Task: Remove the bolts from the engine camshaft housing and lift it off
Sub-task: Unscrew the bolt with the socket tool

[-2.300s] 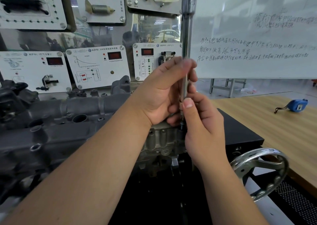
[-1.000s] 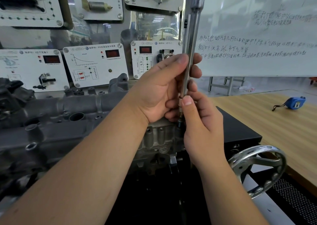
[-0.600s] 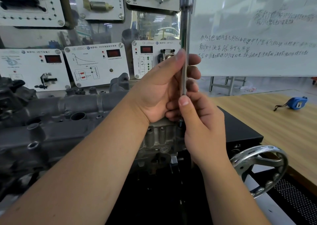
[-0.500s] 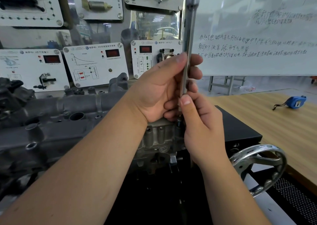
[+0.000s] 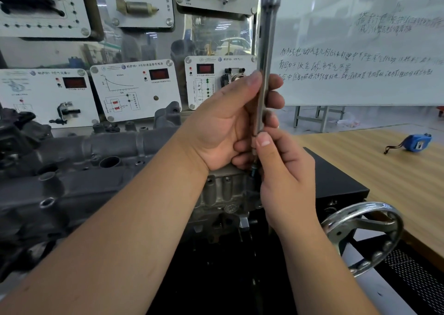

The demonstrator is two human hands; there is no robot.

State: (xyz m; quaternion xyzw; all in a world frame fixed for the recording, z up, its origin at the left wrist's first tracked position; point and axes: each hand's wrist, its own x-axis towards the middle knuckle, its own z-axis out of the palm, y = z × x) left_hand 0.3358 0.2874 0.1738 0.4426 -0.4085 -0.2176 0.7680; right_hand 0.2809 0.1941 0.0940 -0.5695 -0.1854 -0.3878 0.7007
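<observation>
Dark camshaft housing [image 5: 79,177] stretching off to L of both hands, near end directly under them, seated on engine w/ lighter metal casting [image 5: 221,192] just below the L wrist. Whiteboard [image 5: 360,50] behind & to R of hands; wooden table [image 5: 384,182] to R, blue tape measure [image 5: 419,142] lying well apart on it. Chrome handwheel [image 5: 362,237] just R of R forearm. Long socket wrench [image 5: 265,69] standing near upright between the hands, top end above frame-height of fingers. L hand [image 5: 230,127] wrapped round the shaft mid-length, thumb up along it. R hand [image 5: 286,177] pinching the lower shaft just under the L, thumb tip on the metal. Bolt [image 5: 254,170] barely visible at tool tip, right beside R fingers; seating can't be told. Step in hand, prob.: spinning out an end bolt by twirling the shaft. Next move calls for keeping tool square on the head, turning till free, then lifting bolt clear. Housing not ready to lift yet.
</observation>
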